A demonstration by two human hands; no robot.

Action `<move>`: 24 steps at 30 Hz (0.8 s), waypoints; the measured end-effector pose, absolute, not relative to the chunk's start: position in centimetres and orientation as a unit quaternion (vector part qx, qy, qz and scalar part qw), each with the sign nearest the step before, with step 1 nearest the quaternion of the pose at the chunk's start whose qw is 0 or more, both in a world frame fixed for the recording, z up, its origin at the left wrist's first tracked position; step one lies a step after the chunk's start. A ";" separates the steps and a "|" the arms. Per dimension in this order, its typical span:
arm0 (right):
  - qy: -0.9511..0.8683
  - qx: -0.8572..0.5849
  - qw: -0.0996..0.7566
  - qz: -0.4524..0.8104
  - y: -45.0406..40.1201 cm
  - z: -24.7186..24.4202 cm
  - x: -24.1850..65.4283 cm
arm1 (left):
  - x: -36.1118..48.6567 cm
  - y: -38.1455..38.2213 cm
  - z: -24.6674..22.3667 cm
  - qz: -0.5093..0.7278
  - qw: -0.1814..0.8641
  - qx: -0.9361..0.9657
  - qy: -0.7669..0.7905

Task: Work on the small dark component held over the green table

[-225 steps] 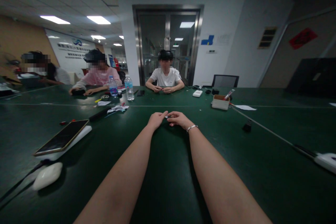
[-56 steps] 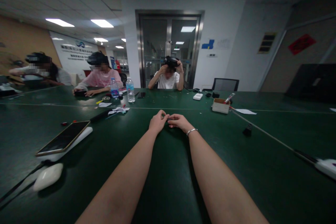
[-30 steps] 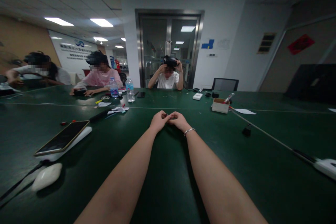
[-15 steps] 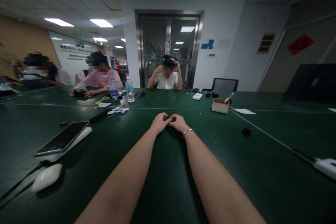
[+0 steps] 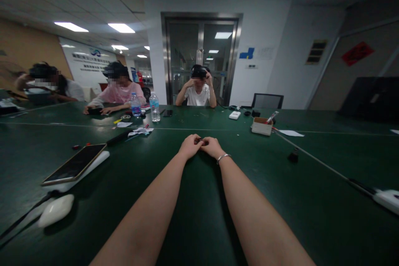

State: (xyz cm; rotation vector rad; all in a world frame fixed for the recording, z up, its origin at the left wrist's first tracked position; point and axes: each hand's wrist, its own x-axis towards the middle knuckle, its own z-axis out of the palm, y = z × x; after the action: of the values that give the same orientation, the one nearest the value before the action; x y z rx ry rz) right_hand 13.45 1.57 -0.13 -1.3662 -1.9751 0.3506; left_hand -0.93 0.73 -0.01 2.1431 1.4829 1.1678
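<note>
Both my arms reach forward over the dark green table (image 5: 199, 224). My left hand (image 5: 189, 146) and my right hand (image 5: 213, 148) meet at the fingertips, each with its fingers curled closed. Between them shows a small dark object (image 5: 200, 141), mostly covered by the fingers and too small to name. A silver bracelet (image 5: 223, 157) circles my right wrist.
At left lie a phone (image 5: 76, 164) on a white block and a white rounded case (image 5: 56, 211). Two water bottles (image 5: 154, 107) stand farther back. A small box (image 5: 262, 126), a black object (image 5: 293, 156) and a power strip (image 5: 386, 200) are at right. Several people sit opposite.
My hands stay in nearly the same place, fingertips still together. The person opposite has shifted their hands and head slightly at the headset.
</note>
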 end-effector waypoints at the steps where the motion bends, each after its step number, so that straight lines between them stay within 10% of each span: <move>1: -0.759 -0.526 0.359 0.136 1.6 -0.2 13.4 | -0.9 0.6 0.1 0.415 0.150 0.741 0.506; 24: -0.771 -0.512 0.364 0.102 2.5 -0.7 13.7 | -2.4 1.3 -0.3 0.436 0.250 0.707 0.498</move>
State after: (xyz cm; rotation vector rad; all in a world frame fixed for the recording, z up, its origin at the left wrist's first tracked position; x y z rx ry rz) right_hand 13.74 2.52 -0.74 -1.3181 -1.9837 0.2634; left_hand -2.36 1.28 -0.34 1.9245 1.3573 1.1870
